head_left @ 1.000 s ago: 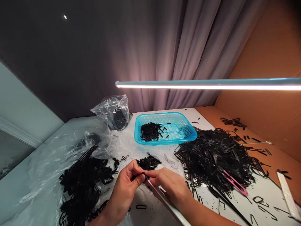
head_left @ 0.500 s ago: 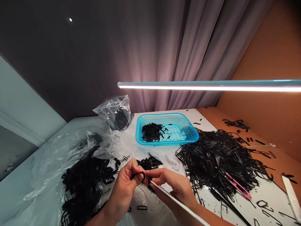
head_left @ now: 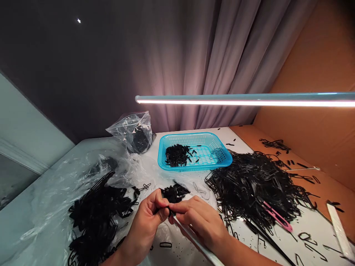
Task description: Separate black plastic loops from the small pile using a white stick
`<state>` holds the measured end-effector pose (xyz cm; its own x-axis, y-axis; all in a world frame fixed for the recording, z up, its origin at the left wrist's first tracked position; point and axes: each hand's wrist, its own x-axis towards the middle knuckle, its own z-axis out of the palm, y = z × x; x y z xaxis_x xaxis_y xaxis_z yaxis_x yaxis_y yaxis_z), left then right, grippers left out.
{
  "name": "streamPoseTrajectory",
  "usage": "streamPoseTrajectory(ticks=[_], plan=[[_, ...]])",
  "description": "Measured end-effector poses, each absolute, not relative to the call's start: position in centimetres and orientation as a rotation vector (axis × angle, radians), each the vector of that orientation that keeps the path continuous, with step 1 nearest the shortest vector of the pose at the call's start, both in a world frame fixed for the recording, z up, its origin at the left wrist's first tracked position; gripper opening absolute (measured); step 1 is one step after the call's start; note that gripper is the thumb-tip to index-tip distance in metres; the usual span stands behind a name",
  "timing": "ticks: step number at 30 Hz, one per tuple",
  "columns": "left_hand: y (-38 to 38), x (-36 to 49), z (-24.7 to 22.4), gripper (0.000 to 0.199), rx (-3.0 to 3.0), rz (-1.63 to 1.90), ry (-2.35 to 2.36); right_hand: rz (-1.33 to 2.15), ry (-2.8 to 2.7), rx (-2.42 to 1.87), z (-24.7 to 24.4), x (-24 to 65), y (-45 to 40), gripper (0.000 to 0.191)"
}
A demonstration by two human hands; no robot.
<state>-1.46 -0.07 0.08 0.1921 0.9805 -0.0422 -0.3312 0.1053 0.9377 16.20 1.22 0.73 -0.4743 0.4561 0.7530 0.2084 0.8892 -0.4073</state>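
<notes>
Above the counter's [head_left: 242, 245] near middle, the left hand [head_left: 149, 220] pinches a small black piece [head_left: 170, 212] while the right hand's [head_left: 203, 223] grip closes on a white stick [head_left: 195, 239] angled toward it, apparently mid-working, which calls for steady fingertips.

Head view — from above the wearer's hands, facing forward and down; left hand [head_left: 145, 223] and right hand [head_left: 203, 223] close, table [head_left: 307, 221] beyond — curtain [head_left: 191, 55] farthest.
</notes>
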Motion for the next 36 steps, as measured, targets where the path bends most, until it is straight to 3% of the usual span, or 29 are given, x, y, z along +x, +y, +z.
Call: streamPoseTrajectory(ticks=[6, 10, 13, 26, 36], plan=[[-0.2, -1.2, 0.5, 0.03, 0.968, 1.13, 0.826, 0.278, -2.022, -0.602, 0.5, 16.5, 1.3, 0.015], [-0.2, -1.4, 0.3, 0.028, 1.001, 1.169, 0.823, 0.61, -1.84, -0.833, 0.6, 16.9, 1.0, 0.007], [0.0, -1.5, 0.0, 0.028, 0.988, 1.221, 0.789, 0.738, -1.852, -0.769, 0.6, 16.7, 0.6, 0.006], [0.1, -1.3, 0.2, 0.03, 0.919, 1.254, 0.773, 0.585, -1.942, -0.52, 0.4, 16.6, 1.0, 0.007], [-0.2, -1.1, -0.6, 0.026, 0.947, 1.297, 0.862, 0.366, -2.014, -0.462, 0.2, 16.1, 1.2, 0.019]])
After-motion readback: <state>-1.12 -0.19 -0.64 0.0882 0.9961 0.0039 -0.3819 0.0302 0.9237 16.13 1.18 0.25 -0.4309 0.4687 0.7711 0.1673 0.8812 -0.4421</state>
